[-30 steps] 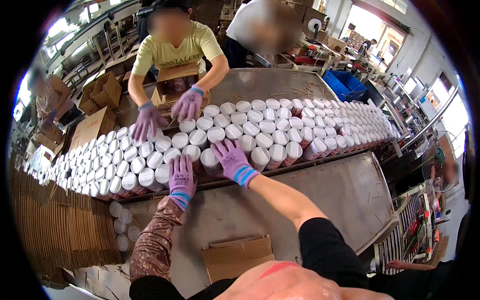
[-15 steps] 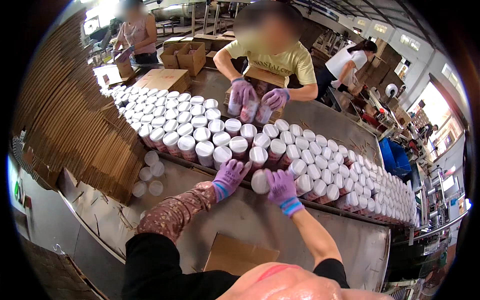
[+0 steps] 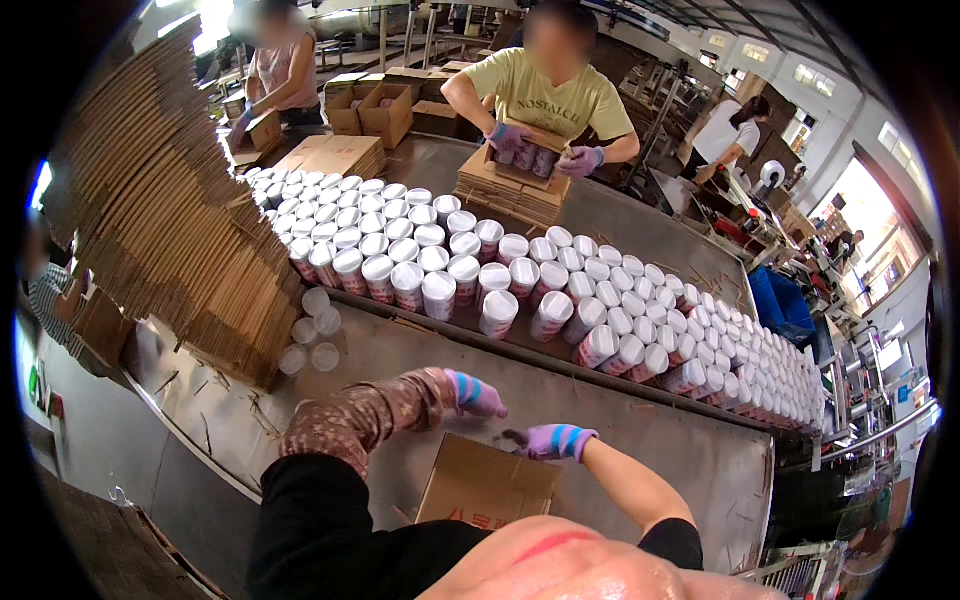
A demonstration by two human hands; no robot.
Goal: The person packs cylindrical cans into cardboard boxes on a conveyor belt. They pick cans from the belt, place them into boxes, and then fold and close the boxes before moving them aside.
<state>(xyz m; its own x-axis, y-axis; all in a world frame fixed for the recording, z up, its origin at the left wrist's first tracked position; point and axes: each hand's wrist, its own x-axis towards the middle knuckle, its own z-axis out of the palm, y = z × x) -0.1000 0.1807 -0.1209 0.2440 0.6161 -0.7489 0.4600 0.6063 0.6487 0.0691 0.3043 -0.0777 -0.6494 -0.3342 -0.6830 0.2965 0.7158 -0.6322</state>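
Note:
My left hand (image 3: 480, 396), in a purple glove with blue bands, hangs above the far left edge of a brown cardboard carton (image 3: 488, 487). Its fingers stretch to the right, with nothing visible in them. Beyond the carton's far right corner is my right hand (image 3: 556, 441), gloved alike. Its fingers reach left, apart from the left hand, and a fingertip looks dark. My body hides the carton's near part. Past both hands, many white-lidded cans (image 3: 498, 315) with pink-and-white sides stand in a long band across the metal table (image 3: 400, 350).
A tall stack of flattened cartons (image 3: 170, 220) rises at left, with loose clear lids (image 3: 318, 326) beside it. Across the table, a co-worker's gloved hands (image 3: 582, 160) hold an open carton (image 3: 527, 160) with cans inside. A blue crate (image 3: 782, 303) stands at right.
Both my hands have drawn back from the front cans to the carton. The can under my right hand is gone from there. The co-worker's hands went from loose cans to a filled carton.

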